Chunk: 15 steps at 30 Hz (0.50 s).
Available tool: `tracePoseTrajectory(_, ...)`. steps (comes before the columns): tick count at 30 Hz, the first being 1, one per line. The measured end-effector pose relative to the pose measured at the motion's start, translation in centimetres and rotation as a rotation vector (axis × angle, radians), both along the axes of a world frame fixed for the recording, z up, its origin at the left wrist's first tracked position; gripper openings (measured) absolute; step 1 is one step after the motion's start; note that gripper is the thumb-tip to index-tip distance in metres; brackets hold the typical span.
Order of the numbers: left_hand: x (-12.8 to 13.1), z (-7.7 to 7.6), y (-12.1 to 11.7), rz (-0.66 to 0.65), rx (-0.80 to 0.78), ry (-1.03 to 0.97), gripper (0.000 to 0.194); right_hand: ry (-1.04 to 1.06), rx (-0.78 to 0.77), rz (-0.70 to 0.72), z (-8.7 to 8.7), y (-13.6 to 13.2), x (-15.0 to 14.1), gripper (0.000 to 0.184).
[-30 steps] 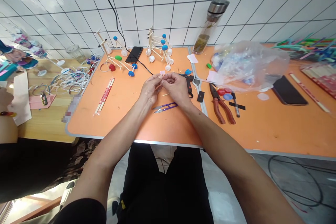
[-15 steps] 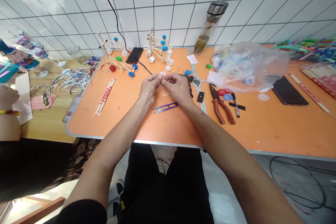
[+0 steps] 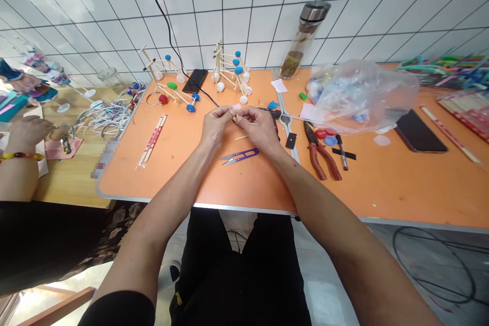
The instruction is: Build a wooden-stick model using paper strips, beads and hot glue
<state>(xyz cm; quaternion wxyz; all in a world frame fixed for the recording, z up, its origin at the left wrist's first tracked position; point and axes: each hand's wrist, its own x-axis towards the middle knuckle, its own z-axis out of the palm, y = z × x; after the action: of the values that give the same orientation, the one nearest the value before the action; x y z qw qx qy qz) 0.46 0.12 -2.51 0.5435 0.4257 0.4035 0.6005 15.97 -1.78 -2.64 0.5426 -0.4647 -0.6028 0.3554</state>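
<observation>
My left hand (image 3: 216, 125) and my right hand (image 3: 260, 126) meet above the orange table (image 3: 160, 178), fingertips pinched close together. What sits between them is too small and covered to make out. A thin wooden stick (image 3: 242, 138) shows beneath my right fingers. Closer to me lie purple-handled thread snips (image 3: 241, 155), their blades pointing left. A dark tool (image 3: 275, 121), partly hidden, lies behind my right hand. Two stick models with coloured caps stand beyond my hands: one at the left (image 3: 171, 85), one in the middle (image 3: 231, 67).
Wrapped chopsticks (image 3: 153, 140) lie left. On the right are red-handled pliers (image 3: 323, 155), a marker (image 3: 342, 153), a plastic bag (image 3: 367, 94) and a phone (image 3: 420, 132). A glass bottle (image 3: 301, 46) stands by the wall. Another person's hand (image 3: 30, 135) rests on the wooden table at left.
My hands stay nearly in place, fingertips shifting slightly. At the left, the other person's hand has moved to the right over the wooden table.
</observation>
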Motion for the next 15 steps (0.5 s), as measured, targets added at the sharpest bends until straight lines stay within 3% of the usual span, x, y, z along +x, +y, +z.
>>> tracePoseTrajectory(8, -0.35, -0.14, 0.22, -0.016, 0.094, 0.037, 0.021, -0.077, 0.026, -0.017, 0.14, -0.17, 0.21, 0.011)
tracePoseTrajectory(15, -0.04, 0.15, -0.08, 0.019, 0.039, 0.010, 0.025, -0.074, 0.027, -0.024, 0.11, -0.28, 0.17, 0.012)
